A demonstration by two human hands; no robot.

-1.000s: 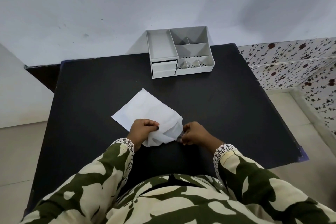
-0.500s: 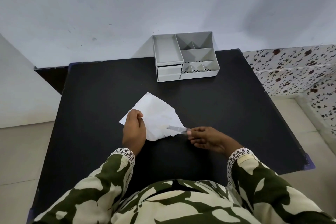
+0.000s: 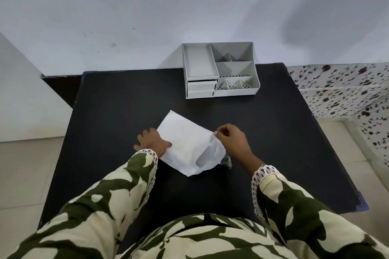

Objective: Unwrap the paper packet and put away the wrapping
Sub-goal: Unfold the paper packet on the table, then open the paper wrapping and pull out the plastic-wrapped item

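The white paper wrapping (image 3: 189, 145) lies unfolded mid-table (image 3: 117, 111), well clear of every edge; the left hand (image 3: 152, 142) presses flat on its left edge, grip spread; the right hand (image 3: 232, 139) pinches the lifted right edge; a small dark object (image 3: 226, 161) peeks beneath; the grey organizer (image 3: 219, 69) sits at the far edge, bare table between.

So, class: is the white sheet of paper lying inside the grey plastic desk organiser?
No, the white sheet of paper lies on the black table, in front of the grey plastic desk organiser.
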